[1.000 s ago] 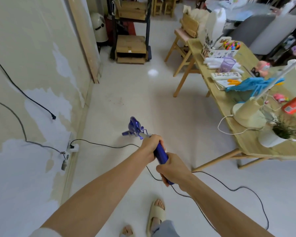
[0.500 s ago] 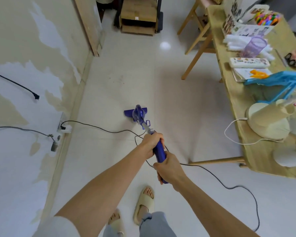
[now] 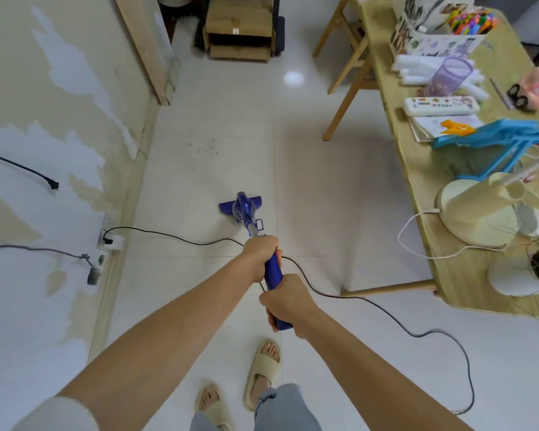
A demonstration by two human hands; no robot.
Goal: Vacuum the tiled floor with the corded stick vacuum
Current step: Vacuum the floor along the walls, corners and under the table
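Mid-sweep across a pale, glossy tiled floor (image 3: 308, 181), bounded on one side by a patchy cream-and-white plastered wall (image 3: 44, 119) and on the other by a long light-wood table (image 3: 417, 169) crowded with a round-based cream desk lamp (image 3: 476, 209), a turquoise plastic rack (image 3: 504, 135) and a box of coloured markers (image 3: 470, 18). Judged well short of finished: broad stretch of floor ahead and beneath the table not visibly reached, and a faint smudge of dark scuffs (image 3: 204, 144) lying on the tile just beyond the nozzle. No telling from this view how much ground behind is already covered.

Out in front, blue corded stick vacuum (image 3: 246, 209), head flat on the floor near the meeting of four tiles, shaft slanting back toward the body. Left hand (image 3: 260, 255) wrapped tightly round the upper shaft, right hand (image 3: 285, 301) clenched round the blue handle end just below, both fists closed firmly on the tool.

Thin black power cord (image 3: 181, 239) running from a white wall socket (image 3: 111, 241) low on the skirting, passing under the grip, then looping wide across the tiles to the right. Likely nuisance: slack cable close to the nozzle's return path and to beige slide sandals (image 3: 262, 371) at bottom of frame.
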